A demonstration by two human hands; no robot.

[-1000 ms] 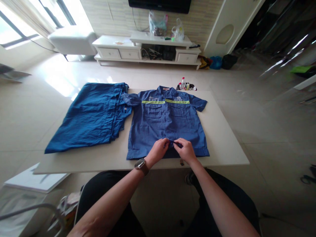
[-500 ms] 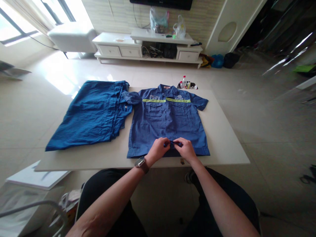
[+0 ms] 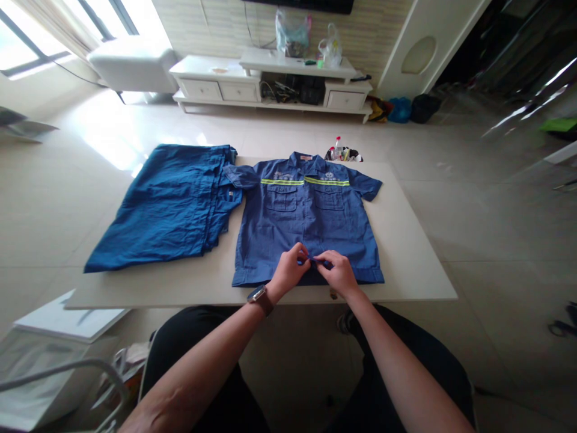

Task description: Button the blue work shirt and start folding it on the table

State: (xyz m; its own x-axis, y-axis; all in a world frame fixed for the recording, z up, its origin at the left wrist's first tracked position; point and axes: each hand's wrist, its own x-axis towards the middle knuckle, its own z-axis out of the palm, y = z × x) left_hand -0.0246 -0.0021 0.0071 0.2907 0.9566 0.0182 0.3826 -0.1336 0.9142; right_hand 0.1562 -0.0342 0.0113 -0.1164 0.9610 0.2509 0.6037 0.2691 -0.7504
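Note:
A blue short-sleeved work shirt (image 3: pixel 306 216) with a yellow reflective chest stripe lies flat, front up, on a white table (image 3: pixel 406 252). My left hand (image 3: pixel 291 270), with a watch on its wrist, pinches the shirt's front placket near the bottom hem. My right hand (image 3: pixel 338 272) pinches the same placket from the other side, fingertips almost touching the left hand's. Both hands are closed on the cloth at the shirt's lower middle.
A stack of blue garments (image 3: pixel 166 207) lies on the table's left part and overhangs its edge. Bottles and small items (image 3: pixel 340 154) stand at the far edge. A white TV cabinet (image 3: pixel 270 87) stands beyond. White boxes (image 3: pixel 58 325) sit at lower left.
My hands stayed at the lower placket, with only small shifts of the fingers on the cloth. The view drifted slightly.

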